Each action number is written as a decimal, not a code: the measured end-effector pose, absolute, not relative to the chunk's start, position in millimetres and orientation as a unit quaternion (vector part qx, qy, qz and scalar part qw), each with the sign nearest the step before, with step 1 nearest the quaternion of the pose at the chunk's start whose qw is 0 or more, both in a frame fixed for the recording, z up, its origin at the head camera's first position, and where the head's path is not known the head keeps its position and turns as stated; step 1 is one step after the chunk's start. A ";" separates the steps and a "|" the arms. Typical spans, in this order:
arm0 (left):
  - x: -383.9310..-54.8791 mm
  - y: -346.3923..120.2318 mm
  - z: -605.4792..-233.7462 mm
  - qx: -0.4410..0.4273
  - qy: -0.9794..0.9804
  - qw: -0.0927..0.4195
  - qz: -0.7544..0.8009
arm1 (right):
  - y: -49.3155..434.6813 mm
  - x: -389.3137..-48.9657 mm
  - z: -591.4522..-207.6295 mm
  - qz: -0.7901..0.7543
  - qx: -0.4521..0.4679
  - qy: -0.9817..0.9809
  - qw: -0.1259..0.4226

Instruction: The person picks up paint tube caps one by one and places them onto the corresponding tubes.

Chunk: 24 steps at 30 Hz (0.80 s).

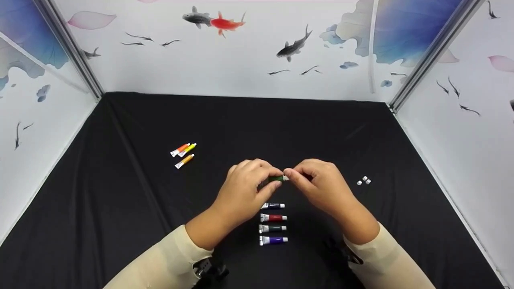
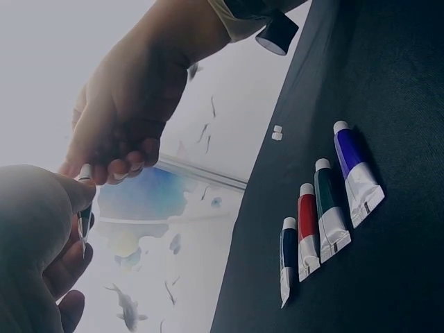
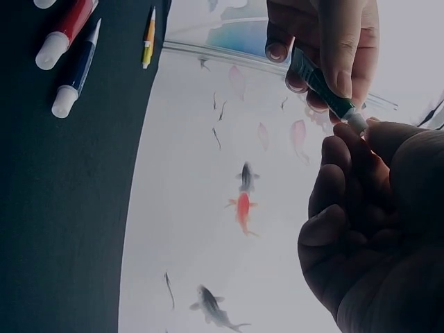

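Observation:
A small green paint tube [image 1: 275,178] is held above the black cloth, its white cap [image 3: 357,123] toward the right. My left hand [image 1: 245,188] pinches the tube's body between thumb and fingers. At the other end, my right hand [image 1: 323,185] pinches the white cap with thumb and forefinger. Below the hands lie several capped tubes in a column: a dark blue tube [image 1: 274,206], a red tube [image 1: 274,218], a dark green tube [image 1: 274,228] and a violet tube [image 1: 275,240]. The left wrist view shows the green tube [image 2: 84,216] partly covered by fingers.
On the left of the black cloth [image 1: 225,128] lie an orange-red tube [image 1: 180,149], a yellow tube [image 1: 187,150] and an amber tube [image 1: 184,161]. Three small white caps [image 1: 364,179] sit right of the right hand. White walls printed with fish surround the table.

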<state>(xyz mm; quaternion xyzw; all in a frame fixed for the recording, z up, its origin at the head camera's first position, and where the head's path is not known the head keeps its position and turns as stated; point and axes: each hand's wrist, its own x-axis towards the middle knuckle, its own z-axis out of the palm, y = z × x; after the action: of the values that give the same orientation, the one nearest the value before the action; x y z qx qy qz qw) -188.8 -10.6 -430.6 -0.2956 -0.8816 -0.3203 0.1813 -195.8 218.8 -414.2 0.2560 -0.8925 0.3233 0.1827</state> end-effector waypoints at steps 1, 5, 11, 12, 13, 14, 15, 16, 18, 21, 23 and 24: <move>-188.9 -10.7 -430.6 -0.295 -0.881 0.181 -0.321 | 219.0 -196.0 -414.1 0.324 0.257 -0.892 0.182; -189.8 -11.0 -431.2 -0.294 -0.881 0.181 -0.323 | 220.7 -196.6 -413.2 0.330 0.259 -0.890 0.175; -191.0 -12.4 -432.6 -0.290 -0.881 0.186 -0.323 | 222.8 -196.0 -411.2 0.352 0.261 -0.886 0.154; -191.1 -12.7 -432.8 -0.289 -0.881 0.186 -0.323 | 223.0 -195.7 -410.9 0.355 0.264 -0.884 0.151; -191.2 -13.0 -433.0 -0.289 -0.882 0.186 -0.323 | 223.0 -195.2 -410.6 0.357 0.269 -0.882 0.148; -191.3 -13.3 -433.1 -0.288 -0.883 0.186 -0.321 | 223.1 -194.7 -410.3 0.359 0.275 -0.880 0.145; -191.5 -13.6 -433.1 -0.288 -0.883 0.185 -0.321 | 223.0 -194.4 -410.0 0.359 0.281 -0.878 0.144; -191.7 -13.9 -433.2 -0.287 -0.883 0.184 -0.321 | 222.9 -194.1 -409.8 0.359 0.286 -0.877 0.143; -192.2 -14.3 -433.3 -0.286 -0.884 0.184 -0.322 | 222.7 -193.6 -409.8 0.361 0.293 -0.874 0.144; -192.8 -14.3 -434.4 -0.283 -0.884 0.183 -0.322 | 223.0 -193.6 -410.3 0.365 0.305 -0.866 0.152; -192.9 -14.4 -434.7 -0.282 -0.884 0.184 -0.323 | 223.1 -194.2 -410.5 0.365 0.315 -0.861 0.162; -192.9 -14.4 -434.8 -0.281 -0.885 0.184 -0.324 | 223.2 -194.6 -410.5 0.364 0.321 -0.858 0.167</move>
<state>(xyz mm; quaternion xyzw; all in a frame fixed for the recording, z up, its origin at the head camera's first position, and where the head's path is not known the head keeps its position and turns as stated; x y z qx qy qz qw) -192.9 -14.4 -434.8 -0.2814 -0.8846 -0.3235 0.1836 -194.6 223.2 -410.5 0.3209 -0.8581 0.3644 0.1668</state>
